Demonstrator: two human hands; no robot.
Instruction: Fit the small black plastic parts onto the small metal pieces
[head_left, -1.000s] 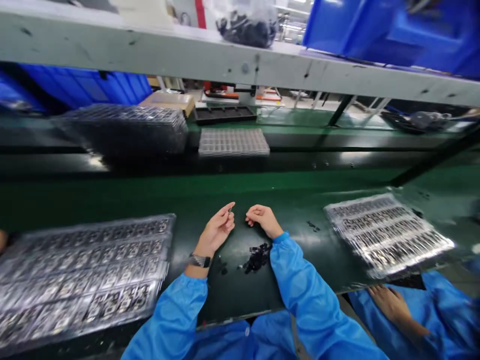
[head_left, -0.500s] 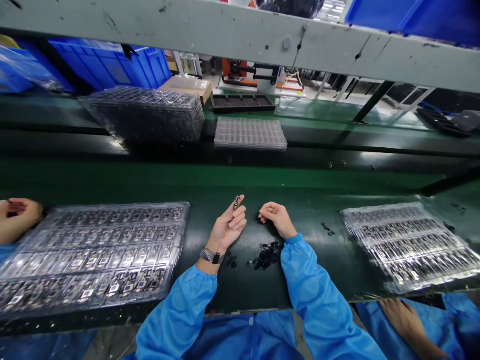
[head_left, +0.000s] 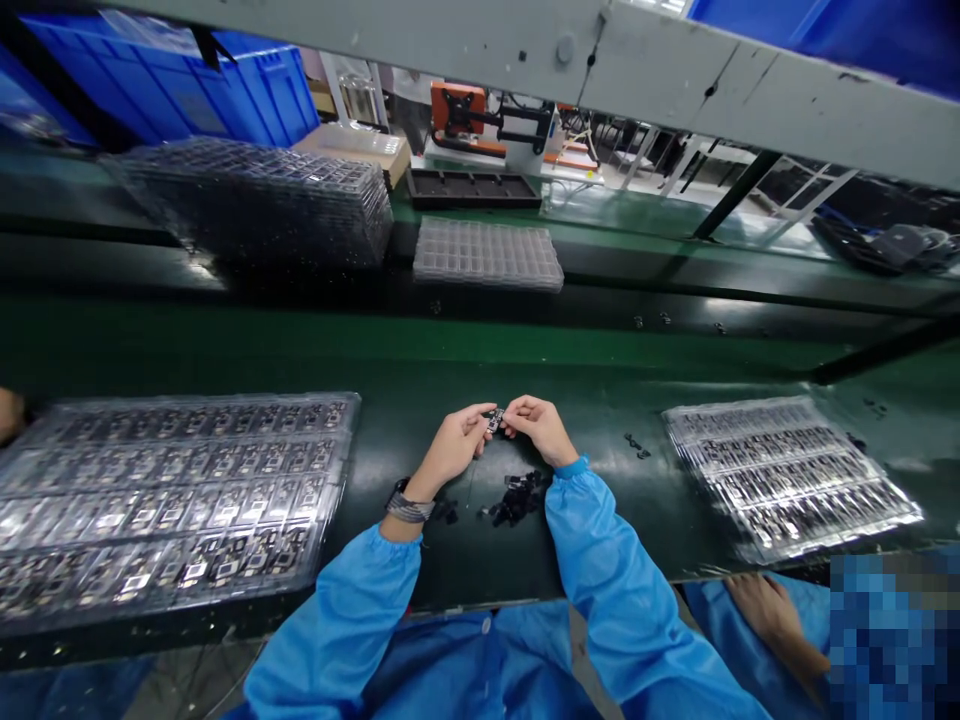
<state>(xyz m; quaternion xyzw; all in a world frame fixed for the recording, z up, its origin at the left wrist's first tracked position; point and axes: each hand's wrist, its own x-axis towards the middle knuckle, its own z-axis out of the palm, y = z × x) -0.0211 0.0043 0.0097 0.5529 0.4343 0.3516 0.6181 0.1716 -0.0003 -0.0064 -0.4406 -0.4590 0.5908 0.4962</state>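
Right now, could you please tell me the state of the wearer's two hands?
Left hand: closed, holding a small circuit board.
Right hand: closed at the board's right side; whether it grips anything cannot be told.

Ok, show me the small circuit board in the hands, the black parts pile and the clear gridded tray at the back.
Small circuit board (head_left: 494, 420): head view, on its exposed face.
Black parts pile (head_left: 516, 499): head view, near its middle.
Clear gridded tray (head_left: 487, 250): head view, on its gridded top.
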